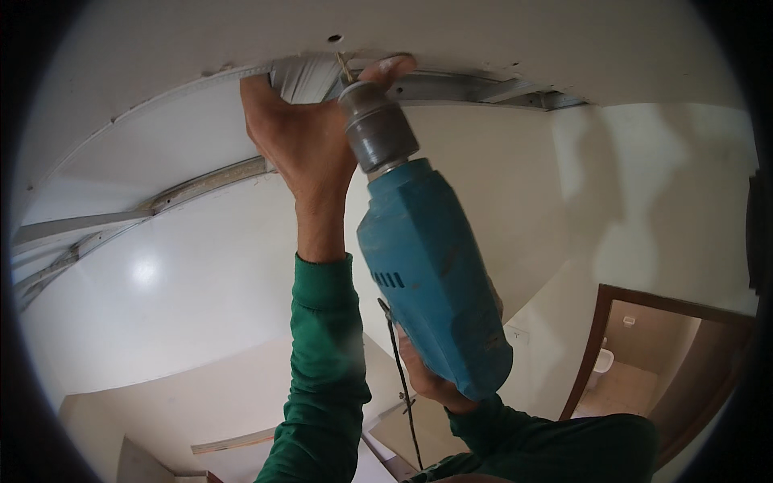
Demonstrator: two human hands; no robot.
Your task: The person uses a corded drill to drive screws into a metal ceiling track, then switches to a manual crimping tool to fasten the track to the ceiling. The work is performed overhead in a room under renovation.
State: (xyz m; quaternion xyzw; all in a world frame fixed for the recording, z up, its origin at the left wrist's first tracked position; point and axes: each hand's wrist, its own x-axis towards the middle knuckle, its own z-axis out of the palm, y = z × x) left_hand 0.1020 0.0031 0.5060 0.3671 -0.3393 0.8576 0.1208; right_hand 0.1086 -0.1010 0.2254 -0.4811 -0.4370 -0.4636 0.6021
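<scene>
My left hand (302, 133) is raised to the ceiling, gripping around a silvery ribbed metal channel (304, 78) at the board's edge. Its thumb reaches right along the underside, while the other fingers are mostly hidden above the edge. A teal power drill (435, 270) with a grey chuck (377, 129) points upward beside that hand. Wrapped around the drill's handle, my right hand (427, 370) is largely covered by the tool body. The thin drill bit (346, 68) has its tip at the ceiling board (499, 36), just below a dark round hole (335, 38).
Metal framing (201, 181) shows along the ceiling opening at left, with another metal member (451, 87) at right. A dark cord (409, 410) hangs below the drill. At lower right, a brown-framed doorway (592, 346) opens onto a room with a white basin (603, 361).
</scene>
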